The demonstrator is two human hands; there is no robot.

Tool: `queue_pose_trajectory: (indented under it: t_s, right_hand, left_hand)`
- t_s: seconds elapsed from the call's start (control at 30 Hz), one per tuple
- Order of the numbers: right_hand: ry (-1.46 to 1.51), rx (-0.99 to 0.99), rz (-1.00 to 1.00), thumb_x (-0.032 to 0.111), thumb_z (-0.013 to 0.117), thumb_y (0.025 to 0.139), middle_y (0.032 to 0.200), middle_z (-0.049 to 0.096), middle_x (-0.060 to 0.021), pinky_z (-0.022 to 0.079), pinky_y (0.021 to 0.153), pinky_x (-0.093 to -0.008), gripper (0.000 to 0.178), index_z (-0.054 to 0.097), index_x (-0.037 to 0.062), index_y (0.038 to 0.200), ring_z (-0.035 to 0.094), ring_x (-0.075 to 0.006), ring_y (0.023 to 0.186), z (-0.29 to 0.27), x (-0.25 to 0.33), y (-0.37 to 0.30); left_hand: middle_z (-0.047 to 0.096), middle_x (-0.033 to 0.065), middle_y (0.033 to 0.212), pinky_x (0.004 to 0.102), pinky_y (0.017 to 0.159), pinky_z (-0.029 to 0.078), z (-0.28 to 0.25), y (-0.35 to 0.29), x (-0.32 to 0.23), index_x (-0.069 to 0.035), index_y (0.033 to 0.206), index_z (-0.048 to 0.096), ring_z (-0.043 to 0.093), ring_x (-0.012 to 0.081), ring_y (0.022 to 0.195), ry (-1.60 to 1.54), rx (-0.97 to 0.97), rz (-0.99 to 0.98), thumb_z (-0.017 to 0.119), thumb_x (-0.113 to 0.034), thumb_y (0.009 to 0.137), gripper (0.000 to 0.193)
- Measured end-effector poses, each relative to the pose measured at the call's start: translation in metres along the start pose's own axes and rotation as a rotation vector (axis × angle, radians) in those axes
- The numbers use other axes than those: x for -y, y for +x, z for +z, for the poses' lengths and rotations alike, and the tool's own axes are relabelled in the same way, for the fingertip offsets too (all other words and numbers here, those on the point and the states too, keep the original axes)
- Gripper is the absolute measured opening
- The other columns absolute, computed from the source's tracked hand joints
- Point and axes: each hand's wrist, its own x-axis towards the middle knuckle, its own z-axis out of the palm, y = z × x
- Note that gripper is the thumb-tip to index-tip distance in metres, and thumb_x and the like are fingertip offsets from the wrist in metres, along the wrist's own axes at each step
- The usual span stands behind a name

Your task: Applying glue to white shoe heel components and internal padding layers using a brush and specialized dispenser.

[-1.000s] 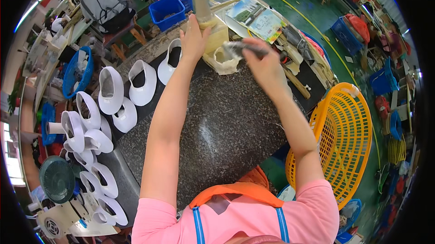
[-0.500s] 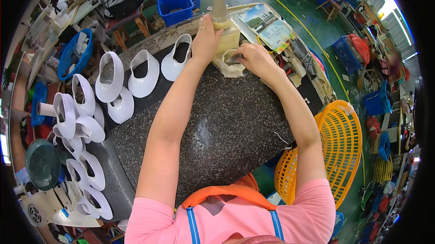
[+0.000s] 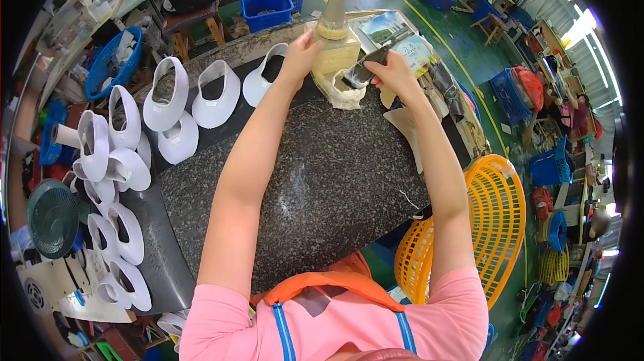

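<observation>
My right hand is closed round the dark handle of a brush. The brush head dips into a small pale pot with a crusted, ragged rim. Right behind the pot stands a yellowish block-shaped container topped by a grey cone nozzle. My left hand grips this container at its left side, thumb in front; the other fingers are partly hidden. Several white shoe uppers stand in rows along the left of the table. Partly under my right forearm lies a flat whitish piece.
A dark speckled work surface curves in front of me. By my right elbow hangs a yellow basket. Printed cards and dark tools lie at the far right edge. Blue bins stand beyond, with a green fan at left.
My right hand has lifted slightly up and right, so the brush handle now shows above the pot. My left hand has slid a little down the container. The view has shifted slightly.
</observation>
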Motion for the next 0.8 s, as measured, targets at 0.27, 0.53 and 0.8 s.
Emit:
queue_pose_trajectory:
  t_s: [0.27, 0.53, 0.8]
  right_hand:
    - [-0.159, 0.145, -0.017, 0.019, 0.065, 0.074, 0.063, 0.062, -0.0098, 0.05, 0.048, -0.0265, 0.025, 0.06, -0.0044, 0.08, 0.061, -0.0145, 0.053, 0.001, -0.008, 0.021]
    - [-0.297, 0.025, -0.181, 0.025, 0.066, 0.073, 0.062, 0.061, -0.013, 0.048, 0.054, -0.0325, 0.031, 0.058, -0.0043, 0.077, 0.061, -0.0214, 0.057, -0.01, 0.004, -0.003]
    - [-0.663, -0.05, -0.246, 0.021, 0.058, 0.077, 0.08, 0.06, -0.0179, 0.048, 0.066, -0.0412, 0.024, 0.063, 0.0003, 0.087, 0.06, -0.0325, 0.07, 0.036, -0.001, -0.095]
  left_hand:
    - [0.066, 0.0085, 0.082, 0.0213, 0.053, 0.044, -0.043, -0.147, -0.097, -0.002, 0.109, 0.06, 0.06, 0.0098, 0.063, -0.22, 0.052, -0.47, 0.053, -0.023, 0.089, 0.03]
    - [0.062, 0.0073, 0.068, 0.0254, 0.05, 0.04, -0.074, -0.326, -0.129, -0.001, 0.094, 0.064, 0.053, 0.0095, 0.054, 0.3, -0.251, -0.294, 0.051, -0.017, 0.09, 0.021]
    - [0.055, 0.0093, 0.092, 0.0329, 0.075, 0.04, -0.085, -0.389, -0.116, -0.002, 0.105, 0.055, 0.05, 0.0237, 0.084, 0.451, -0.318, -0.191, 0.05, -0.002, 0.083, 0.022]
